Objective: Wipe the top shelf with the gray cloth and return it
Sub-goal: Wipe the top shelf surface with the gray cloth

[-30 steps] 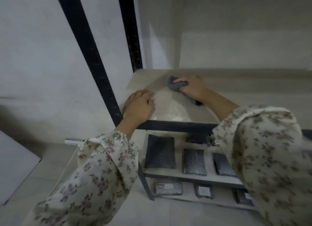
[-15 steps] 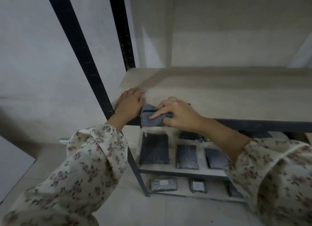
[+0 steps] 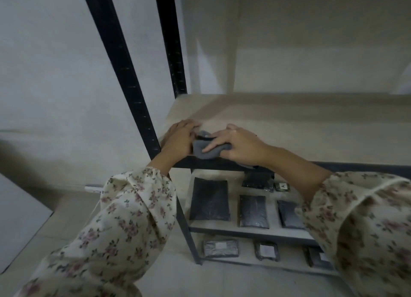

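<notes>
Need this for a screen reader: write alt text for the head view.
The right hand grips a gray cloth at the front left edge of the top shelf; the left hand rests flat beside it. Dark packets lie on lower shelves.

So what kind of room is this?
Probably a storeroom: a black metal rack stands against bare walls, and dark wrapped packets lie in rows on its lower shelves.

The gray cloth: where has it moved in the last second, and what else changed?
The right hand drew the gray cloth from deeper on the top shelf to its front edge, beside the left hand. The left hand stayed at the front left corner; the dark packages below lie unchanged.
</notes>
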`<control>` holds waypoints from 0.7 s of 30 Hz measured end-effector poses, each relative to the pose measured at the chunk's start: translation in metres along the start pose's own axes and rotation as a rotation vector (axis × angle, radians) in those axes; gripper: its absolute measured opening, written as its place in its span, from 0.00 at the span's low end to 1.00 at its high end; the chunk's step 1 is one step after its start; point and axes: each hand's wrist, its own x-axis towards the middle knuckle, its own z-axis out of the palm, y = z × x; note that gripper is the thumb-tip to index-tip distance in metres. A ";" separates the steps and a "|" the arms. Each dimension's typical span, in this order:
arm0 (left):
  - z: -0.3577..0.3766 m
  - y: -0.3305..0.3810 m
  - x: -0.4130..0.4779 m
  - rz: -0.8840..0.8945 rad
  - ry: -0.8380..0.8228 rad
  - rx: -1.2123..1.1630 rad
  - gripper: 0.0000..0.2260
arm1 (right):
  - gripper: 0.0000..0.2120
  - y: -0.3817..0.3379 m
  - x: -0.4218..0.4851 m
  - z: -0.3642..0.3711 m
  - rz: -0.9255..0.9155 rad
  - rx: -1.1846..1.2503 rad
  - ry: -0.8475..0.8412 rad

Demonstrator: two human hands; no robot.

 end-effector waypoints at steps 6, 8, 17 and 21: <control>0.010 0.003 0.003 0.084 0.000 0.069 0.18 | 0.20 -0.008 -0.034 -0.041 0.048 0.306 -0.095; 0.012 0.005 0.006 0.135 -0.005 0.077 0.18 | 0.23 0.019 -0.027 -0.064 0.174 0.318 0.091; 0.012 0.005 0.004 0.126 0.053 0.088 0.17 | 0.19 0.062 -0.024 -0.041 0.258 -0.058 0.201; 0.010 0.007 0.000 0.135 0.058 0.091 0.17 | 0.19 0.021 -0.044 -0.019 0.152 0.011 0.173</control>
